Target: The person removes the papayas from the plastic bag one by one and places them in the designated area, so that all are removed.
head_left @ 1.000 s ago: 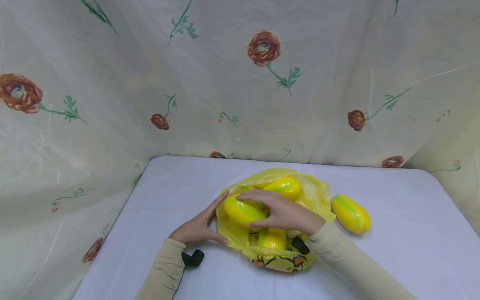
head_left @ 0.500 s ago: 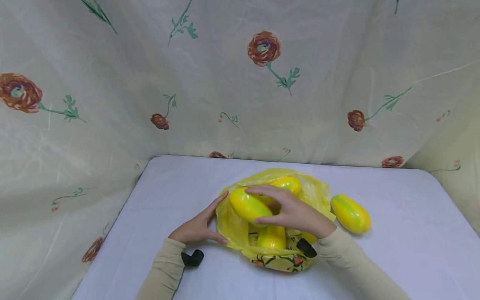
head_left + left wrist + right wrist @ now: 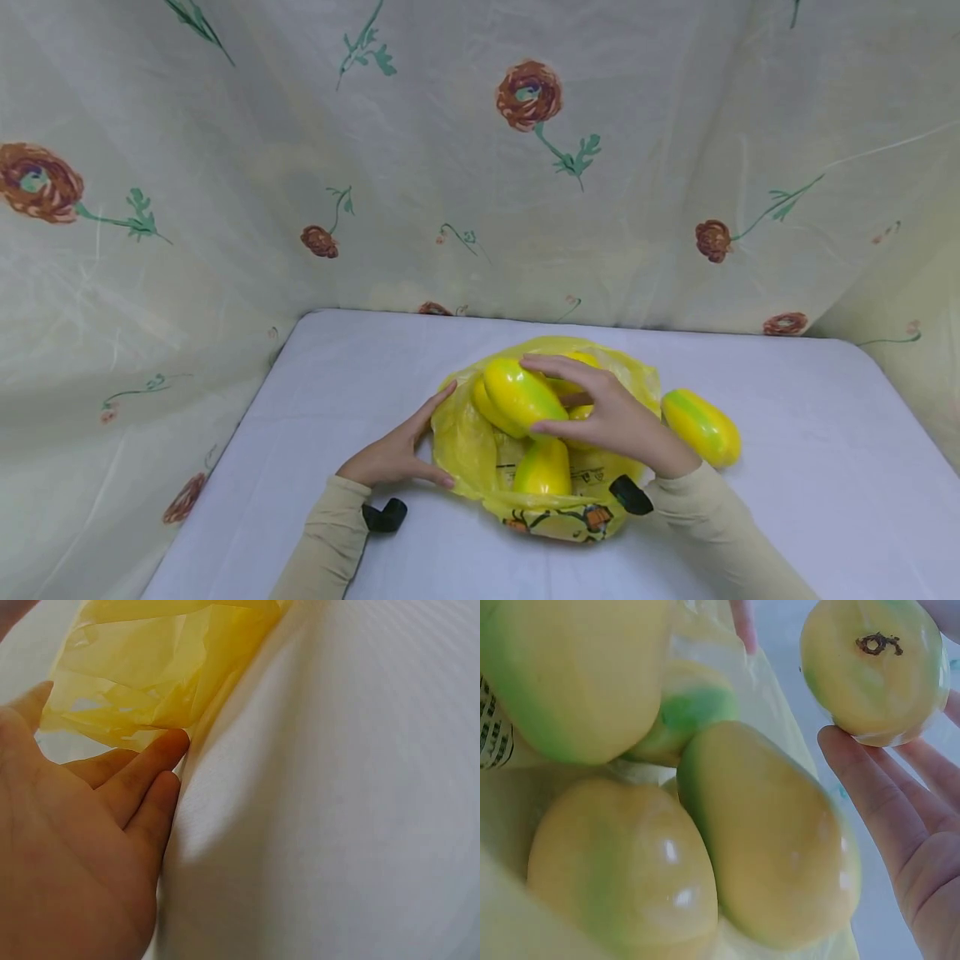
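Observation:
My right hand holds a glossy yellow fruit with green streaks, shaped like a papaya or mango, between thumb and fingers above the yellow plastic bag. In the right wrist view that held fruit shows its brown stem end. Several similar fruits lie in the bag's wide mouth, among them a front fruit. At the bag's left side my left hand is spread, thumb and fingers apart. The left wrist view shows straight fingers against the bag's edge.
Another yellow-green fruit lies on the white-covered table, right of the bag and near my right wrist. A flower-printed curtain hangs behind and beside the table. Dark straps sit at both wrists.
My right hand has lifted the fruit and carried it rightward and a little back over the bag, uncovering another fruit behind it. My left hand has stayed in place.

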`<state>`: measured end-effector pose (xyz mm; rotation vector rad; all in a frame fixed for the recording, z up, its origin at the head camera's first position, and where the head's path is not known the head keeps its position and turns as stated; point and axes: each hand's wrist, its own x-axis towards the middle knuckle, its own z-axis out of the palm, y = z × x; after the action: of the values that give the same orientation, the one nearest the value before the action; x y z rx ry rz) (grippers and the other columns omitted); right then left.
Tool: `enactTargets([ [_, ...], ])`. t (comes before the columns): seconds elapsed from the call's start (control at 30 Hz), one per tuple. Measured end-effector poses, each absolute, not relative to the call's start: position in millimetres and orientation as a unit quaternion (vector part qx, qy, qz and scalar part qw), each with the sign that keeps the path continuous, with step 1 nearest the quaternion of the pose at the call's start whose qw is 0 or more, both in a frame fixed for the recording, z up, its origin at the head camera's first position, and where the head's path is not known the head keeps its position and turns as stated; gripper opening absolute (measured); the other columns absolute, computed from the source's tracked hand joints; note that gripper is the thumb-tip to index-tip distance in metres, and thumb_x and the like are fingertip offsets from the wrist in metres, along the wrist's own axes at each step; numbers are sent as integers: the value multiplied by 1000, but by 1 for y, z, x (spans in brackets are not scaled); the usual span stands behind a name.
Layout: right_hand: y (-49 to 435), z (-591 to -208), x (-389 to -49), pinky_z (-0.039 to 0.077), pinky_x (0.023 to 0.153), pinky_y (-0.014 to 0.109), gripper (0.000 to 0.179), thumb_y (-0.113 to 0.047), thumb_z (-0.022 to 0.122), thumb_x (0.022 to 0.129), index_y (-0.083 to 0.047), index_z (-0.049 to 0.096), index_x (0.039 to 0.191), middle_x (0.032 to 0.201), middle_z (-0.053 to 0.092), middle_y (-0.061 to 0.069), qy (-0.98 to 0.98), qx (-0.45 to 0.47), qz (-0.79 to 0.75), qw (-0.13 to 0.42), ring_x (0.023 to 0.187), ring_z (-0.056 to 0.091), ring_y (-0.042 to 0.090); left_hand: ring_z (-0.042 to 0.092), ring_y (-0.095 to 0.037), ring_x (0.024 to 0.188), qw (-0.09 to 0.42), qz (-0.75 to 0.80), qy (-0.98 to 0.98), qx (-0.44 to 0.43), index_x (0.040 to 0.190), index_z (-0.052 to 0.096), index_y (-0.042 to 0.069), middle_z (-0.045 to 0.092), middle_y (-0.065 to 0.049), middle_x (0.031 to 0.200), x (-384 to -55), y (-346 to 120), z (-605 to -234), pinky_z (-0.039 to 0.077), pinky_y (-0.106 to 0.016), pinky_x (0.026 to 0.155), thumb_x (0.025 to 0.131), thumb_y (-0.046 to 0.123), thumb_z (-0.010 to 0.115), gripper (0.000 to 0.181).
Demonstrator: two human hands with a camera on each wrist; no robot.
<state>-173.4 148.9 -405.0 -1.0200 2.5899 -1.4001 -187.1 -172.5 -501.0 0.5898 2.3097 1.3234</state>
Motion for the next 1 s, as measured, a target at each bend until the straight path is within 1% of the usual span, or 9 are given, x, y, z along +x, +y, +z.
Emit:
enactTargets([
  [0.2,160,-406,-169,58,90,35,67,-33,76,84,-33,46,144,150,44,-7,837,-303,-456,3,131,51,21,3,-14,152,208,473,830,210,148,6,58,1,23,161,-187,-172,-500,9,-55,122,58,45,92,126],
  [0.27,164,-406,-167,57,90,36,68,-32,76,84,-33,45,144,151,43,-6,837,-298,-458,1,132,50,23,3,-16,152,207,472,830,211,148,6,58,1,22,161,-186,-172,-499,9,-56,122,58,45,92,126],
  [0.6,181,-408,-159,59,87,35,69,-28,78,83,-34,46,143,152,41,-7,846,-260,-465,-21,131,50,24,4,-19,152,203,467,836,206,148,6,58,2,19,163,-184,-171,-498,11,-58,121,58,45,92,125],
  [0.7,187,-410,-158,59,87,35,70,-27,78,83,-34,45,144,153,40,-7,847,-252,-467,-25,131,50,22,4,-19,152,203,469,835,204,148,6,57,3,18,163,-184,-171,-498,11,-58,121,58,45,92,125],
  [0.8,194,-410,-156,58,88,34,71,-26,78,82,-33,44,145,153,40,-7,848,-246,-469,-29,131,49,16,4,-19,152,204,469,835,203,148,6,58,3,18,163,-184,-170,-499,10,-57,122,58,45,92,125],
  [0.9,201,-408,-153,57,89,30,73,-26,79,82,-34,43,145,152,41,-10,850,-236,-471,-33,129,49,7,4,-19,152,203,467,836,205,149,6,57,3,17,163,-184,-170,-499,10,-57,122,59,45,92,125],
  [1.0,209,-408,-150,56,89,25,74,-23,79,82,-33,43,146,150,43,-11,854,-227,-465,-43,127,49,1,4,-19,153,203,464,837,206,149,6,57,3,17,163,-184,-170,-499,10,-57,122,59,44,91,125],
])
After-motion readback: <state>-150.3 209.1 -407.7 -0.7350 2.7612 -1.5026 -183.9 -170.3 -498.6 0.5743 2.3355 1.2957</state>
